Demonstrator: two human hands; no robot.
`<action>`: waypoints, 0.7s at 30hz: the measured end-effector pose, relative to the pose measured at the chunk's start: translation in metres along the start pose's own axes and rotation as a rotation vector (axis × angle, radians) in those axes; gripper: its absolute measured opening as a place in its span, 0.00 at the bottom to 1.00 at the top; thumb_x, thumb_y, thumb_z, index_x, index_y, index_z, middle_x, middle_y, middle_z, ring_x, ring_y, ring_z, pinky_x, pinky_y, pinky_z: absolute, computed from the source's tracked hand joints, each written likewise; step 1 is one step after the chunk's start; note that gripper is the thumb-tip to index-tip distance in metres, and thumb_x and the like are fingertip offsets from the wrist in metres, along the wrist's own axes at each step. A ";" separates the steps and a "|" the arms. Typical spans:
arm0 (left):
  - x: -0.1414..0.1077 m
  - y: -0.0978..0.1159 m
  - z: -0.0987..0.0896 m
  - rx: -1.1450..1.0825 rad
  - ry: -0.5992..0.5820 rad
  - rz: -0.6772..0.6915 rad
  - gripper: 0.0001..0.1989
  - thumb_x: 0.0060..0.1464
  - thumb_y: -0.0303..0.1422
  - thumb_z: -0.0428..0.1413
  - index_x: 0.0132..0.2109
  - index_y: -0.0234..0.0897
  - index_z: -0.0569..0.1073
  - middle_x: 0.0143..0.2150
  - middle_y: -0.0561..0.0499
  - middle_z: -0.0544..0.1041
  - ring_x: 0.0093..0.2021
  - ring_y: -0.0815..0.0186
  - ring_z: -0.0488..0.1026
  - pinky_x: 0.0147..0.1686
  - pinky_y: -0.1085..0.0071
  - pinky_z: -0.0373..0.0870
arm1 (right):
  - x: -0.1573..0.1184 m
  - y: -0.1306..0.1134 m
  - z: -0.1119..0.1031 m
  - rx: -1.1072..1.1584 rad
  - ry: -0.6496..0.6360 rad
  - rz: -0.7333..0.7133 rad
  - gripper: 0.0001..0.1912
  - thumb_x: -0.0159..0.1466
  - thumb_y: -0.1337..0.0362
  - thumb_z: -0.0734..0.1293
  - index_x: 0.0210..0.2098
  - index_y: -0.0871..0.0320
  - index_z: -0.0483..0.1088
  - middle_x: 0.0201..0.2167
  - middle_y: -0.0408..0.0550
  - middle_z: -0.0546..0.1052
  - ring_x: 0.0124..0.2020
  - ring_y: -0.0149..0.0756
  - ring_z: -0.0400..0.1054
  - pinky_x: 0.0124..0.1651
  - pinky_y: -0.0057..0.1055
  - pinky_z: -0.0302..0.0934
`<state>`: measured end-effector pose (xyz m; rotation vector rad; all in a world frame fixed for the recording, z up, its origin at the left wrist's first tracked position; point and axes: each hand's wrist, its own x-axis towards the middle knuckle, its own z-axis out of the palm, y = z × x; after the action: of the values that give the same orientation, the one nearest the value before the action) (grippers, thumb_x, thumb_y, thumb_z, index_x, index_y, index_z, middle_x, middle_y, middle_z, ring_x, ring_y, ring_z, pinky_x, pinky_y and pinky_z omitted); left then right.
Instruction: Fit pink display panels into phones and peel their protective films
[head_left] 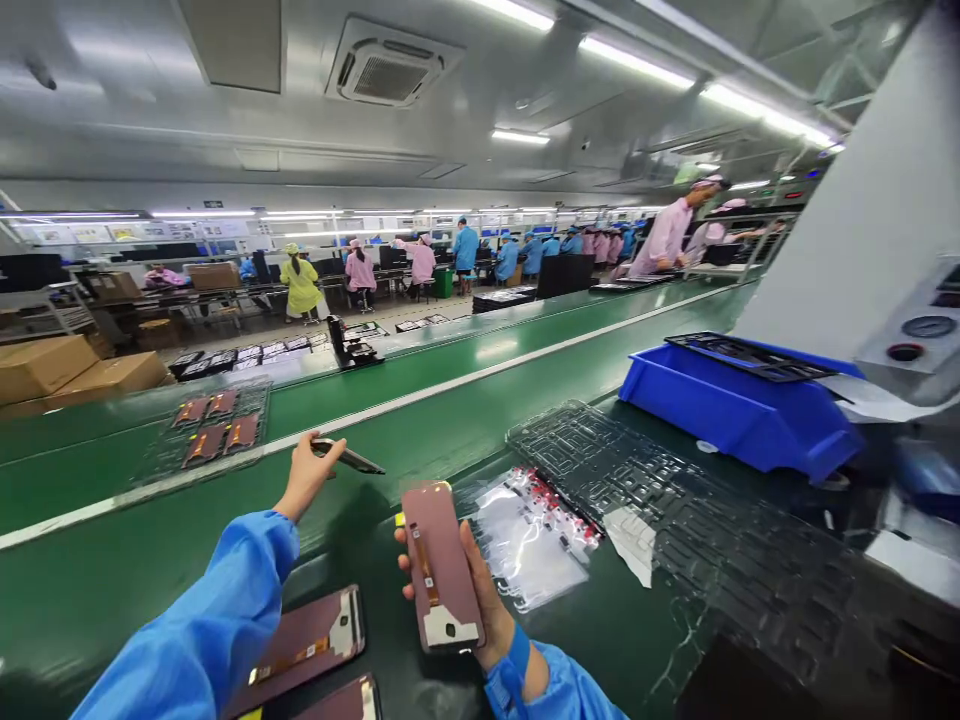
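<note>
My right hand point(480, 600) grips a phone display module point(441, 565) upright by its edges, with its copper-pink back and a flex cable facing me. My left hand point(306, 478) pinches a thin dark flat piece point(349, 457), seen nearly edge-on, above the green belt. Two similar modules lie on the green mat below my hands: one point(307, 637) flat near my left sleeve, another point(341, 700) cut off by the bottom of the picture. To the right of my right hand lies a pile of clear plastic bags with red marks point(529, 535).
A black moulded plastic tray stack point(660, 510) lies to the right, with a blue plastic bin point(739, 415) beyond it. A green conveyor belt point(420, 400) runs across, carrying a tray of modules point(214, 425). Co-workers in gowns sit along the line; a white pillar point(862, 200) stands far right.
</note>
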<state>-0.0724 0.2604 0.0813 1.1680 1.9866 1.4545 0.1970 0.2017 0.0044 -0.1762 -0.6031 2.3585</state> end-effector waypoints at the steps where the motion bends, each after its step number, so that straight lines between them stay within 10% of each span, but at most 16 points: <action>1: -0.011 0.000 -0.016 -0.076 0.013 -0.035 0.37 0.49 0.45 0.62 0.61 0.36 0.57 0.54 0.39 0.66 0.52 0.54 0.72 0.37 0.62 0.79 | -0.003 0.000 0.000 0.003 0.002 -0.004 0.37 0.53 0.36 0.71 0.50 0.60 0.75 0.51 0.53 0.78 0.42 0.37 0.75 0.38 0.31 0.73; 10: -0.167 -0.010 -0.109 -0.608 -0.071 -0.177 0.35 0.43 0.41 0.69 0.56 0.41 0.65 0.52 0.44 0.75 0.52 0.56 0.75 0.47 0.66 0.76 | -0.022 0.002 0.009 -0.244 0.084 -0.091 0.34 0.54 0.41 0.73 0.54 0.52 0.72 0.59 0.52 0.73 0.52 0.45 0.73 0.51 0.40 0.69; 15: -0.234 -0.038 -0.106 -0.776 -0.219 -0.228 0.43 0.40 0.42 0.70 0.63 0.47 0.63 0.62 0.41 0.70 0.57 0.48 0.71 0.50 0.62 0.74 | -0.037 0.009 0.032 -0.581 0.059 -0.211 0.32 0.55 0.44 0.74 0.55 0.48 0.71 0.60 0.52 0.72 0.55 0.48 0.71 0.55 0.43 0.67; 21: -0.258 -0.055 -0.092 -0.715 -0.338 -0.184 0.50 0.39 0.49 0.69 0.67 0.44 0.60 0.62 0.39 0.70 0.61 0.45 0.67 0.59 0.57 0.64 | -0.050 0.029 0.047 -1.039 -0.131 -0.316 0.35 0.58 0.45 0.72 0.62 0.47 0.66 0.62 0.55 0.69 0.59 0.52 0.67 0.59 0.49 0.64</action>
<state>-0.0158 -0.0082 0.0281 0.8115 1.1538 1.5489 0.2046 0.1329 0.0306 -0.3475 -1.7306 1.5648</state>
